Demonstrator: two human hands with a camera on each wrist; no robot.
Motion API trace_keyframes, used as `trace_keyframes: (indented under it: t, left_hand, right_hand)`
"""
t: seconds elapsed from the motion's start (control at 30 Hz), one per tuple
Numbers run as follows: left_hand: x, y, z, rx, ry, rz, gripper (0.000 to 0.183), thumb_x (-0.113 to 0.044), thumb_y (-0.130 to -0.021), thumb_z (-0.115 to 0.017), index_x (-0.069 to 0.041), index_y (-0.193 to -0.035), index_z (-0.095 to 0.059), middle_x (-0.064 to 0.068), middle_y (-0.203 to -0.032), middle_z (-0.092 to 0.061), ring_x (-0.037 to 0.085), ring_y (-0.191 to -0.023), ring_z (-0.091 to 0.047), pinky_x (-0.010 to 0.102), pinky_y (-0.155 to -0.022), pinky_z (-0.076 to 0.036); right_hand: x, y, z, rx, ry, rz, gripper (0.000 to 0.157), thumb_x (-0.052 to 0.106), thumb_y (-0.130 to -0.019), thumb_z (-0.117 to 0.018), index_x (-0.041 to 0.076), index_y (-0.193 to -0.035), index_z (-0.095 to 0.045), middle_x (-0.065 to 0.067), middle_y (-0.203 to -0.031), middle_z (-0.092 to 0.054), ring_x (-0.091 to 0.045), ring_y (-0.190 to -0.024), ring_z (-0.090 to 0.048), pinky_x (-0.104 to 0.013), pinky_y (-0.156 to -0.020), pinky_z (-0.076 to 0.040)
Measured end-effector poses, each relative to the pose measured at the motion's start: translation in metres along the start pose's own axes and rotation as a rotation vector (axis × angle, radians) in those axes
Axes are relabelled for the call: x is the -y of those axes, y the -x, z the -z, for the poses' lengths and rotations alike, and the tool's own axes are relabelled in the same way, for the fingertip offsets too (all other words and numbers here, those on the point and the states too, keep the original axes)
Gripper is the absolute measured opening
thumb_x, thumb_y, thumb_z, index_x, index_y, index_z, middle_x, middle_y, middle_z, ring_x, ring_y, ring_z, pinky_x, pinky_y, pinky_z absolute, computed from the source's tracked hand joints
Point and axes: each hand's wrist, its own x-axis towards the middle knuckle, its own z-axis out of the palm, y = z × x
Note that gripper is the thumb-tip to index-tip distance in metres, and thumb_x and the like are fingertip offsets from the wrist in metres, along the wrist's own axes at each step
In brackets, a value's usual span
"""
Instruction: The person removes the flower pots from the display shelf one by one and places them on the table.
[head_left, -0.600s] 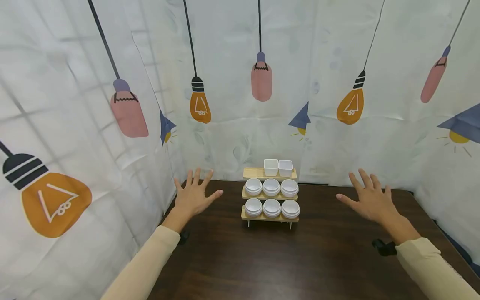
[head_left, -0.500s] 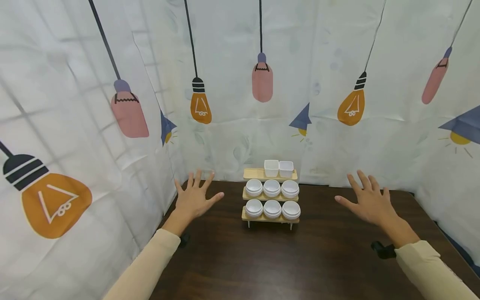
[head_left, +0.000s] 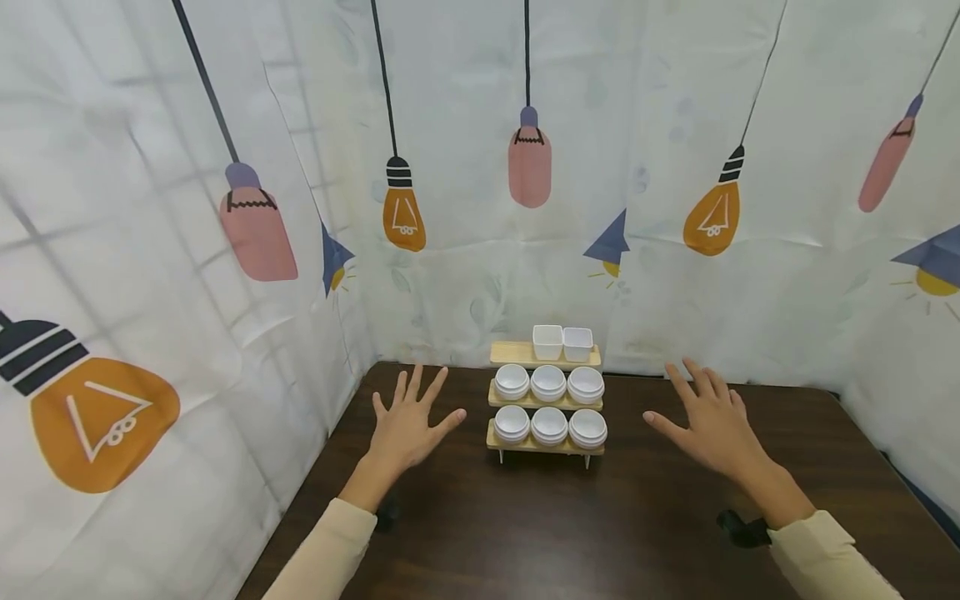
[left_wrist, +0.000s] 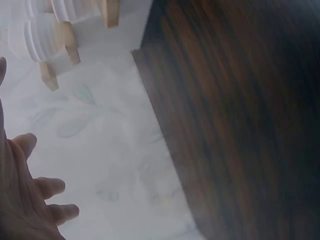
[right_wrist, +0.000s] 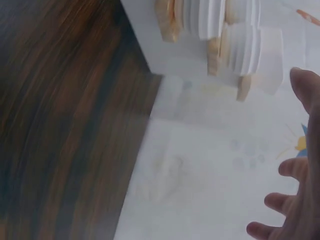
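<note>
My left hand (head_left: 406, 429) hovers over the table with its fingers spread, to the left of a three-tier wooden stand (head_left: 512, 353). On the other side of the stand my right hand (head_left: 711, 427) is held up the same way, and both are apart from it. Round white bowls (head_left: 549, 426) in stacks line the lower and middle tiers. Two square white bowls (head_left: 547, 342) sit on the top tier, at its middle and right. The stand's side and the stacked bowls (left_wrist: 42, 37) also appear in the left wrist view. Neither hand holds anything.
The dark wooden table (head_left: 555, 533) runs back to a white curtain (head_left: 450, 300) printed with hanging lamps. This curtain also closes off the left and right sides. Dark straps (head_left: 742, 528) sit at the wrists, below the cream sleeves (head_left: 817, 554).
Both hands have moved inward, nearer the stand, and slightly lower in the head view. That view has shifted a little. The bowls stand as before.
</note>
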Motion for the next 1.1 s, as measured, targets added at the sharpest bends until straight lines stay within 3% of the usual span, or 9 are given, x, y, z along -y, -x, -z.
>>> trace_keyframes:
  t: [0.17, 0.43, 0.67, 0.83, 0.97, 1.1]
  left_hand:
    - [-0.006, 0.003, -0.011, -0.007, 0.162, 0.037, 0.082, -0.080, -0.094, -0.040, -0.046, -0.163, -0.009, 0.011, -0.173, -0.009, 0.040, -0.159, -0.006, 0.081, -0.113, -0.003]
    - [-0.020, 0.003, -0.029, -0.088, 0.491, 0.032, 0.066, -0.063, -0.103, -0.046, -0.048, -0.161, -0.018, 0.008, -0.172, -0.018, 0.042, -0.157, -0.019, 0.078, -0.114, -0.018]
    - [-0.032, -0.003, -0.046, -0.174, 0.757, 0.011, 0.057, -0.050, -0.106, -0.048, -0.039, -0.160, -0.032, 0.004, -0.167, -0.034, 0.036, -0.150, -0.037, 0.066, -0.116, -0.031]
    - [-0.040, -0.006, -0.055, -0.170, 0.909, 0.075, 0.054, -0.053, -0.107, -0.046, -0.039, -0.158, -0.038, 0.009, -0.160, -0.046, 0.035, -0.136, -0.054, 0.063, -0.103, -0.047]
    - [-0.045, -0.009, -0.062, -0.154, 1.048, 0.122, 0.053, -0.053, -0.107, -0.045, -0.035, -0.157, -0.042, 0.014, -0.155, -0.050, 0.039, -0.135, -0.054, 0.061, -0.094, -0.054]
    - [-0.049, -0.014, -0.070, -0.131, 1.149, 0.152, 0.051, -0.049, -0.108, -0.045, -0.031, -0.155, -0.045, 0.017, -0.153, -0.051, 0.045, -0.135, -0.052, 0.062, -0.092, -0.054]
  right_hand:
    - [0.010, -0.004, -0.009, -0.041, -0.143, 0.002, 0.088, 0.057, -0.098, -0.061, 0.010, -0.163, -0.026, -0.027, -0.163, -0.026, -0.058, -0.142, -0.028, -0.081, -0.099, -0.027]
    - [0.025, -0.010, -0.022, -0.026, -0.336, -0.028, 0.082, 0.050, -0.100, -0.062, 0.011, -0.163, -0.027, -0.025, -0.163, -0.027, -0.056, -0.145, -0.025, -0.079, -0.102, -0.029]
    - [0.036, -0.021, -0.035, -0.052, -0.431, -0.025, 0.078, 0.048, -0.101, -0.062, 0.011, -0.161, -0.030, -0.026, -0.161, -0.029, -0.052, -0.146, -0.028, -0.075, -0.107, -0.030]
    - [0.040, -0.029, -0.035, -0.039, -0.481, -0.041, 0.076, 0.048, -0.102, -0.060, 0.009, -0.160, -0.031, -0.026, -0.161, -0.031, -0.048, -0.145, -0.033, -0.072, -0.109, -0.032]
    - [0.042, -0.036, -0.033, -0.032, -0.526, -0.054, 0.075, 0.048, -0.102, -0.060, 0.009, -0.160, -0.032, -0.025, -0.159, -0.034, -0.046, -0.139, -0.041, -0.069, -0.107, -0.036]
    - [0.047, -0.045, -0.030, -0.008, -0.567, -0.068, 0.076, 0.048, -0.101, -0.061, 0.010, -0.161, -0.032, -0.022, -0.161, -0.035, -0.043, -0.139, -0.043, -0.066, -0.108, -0.037]
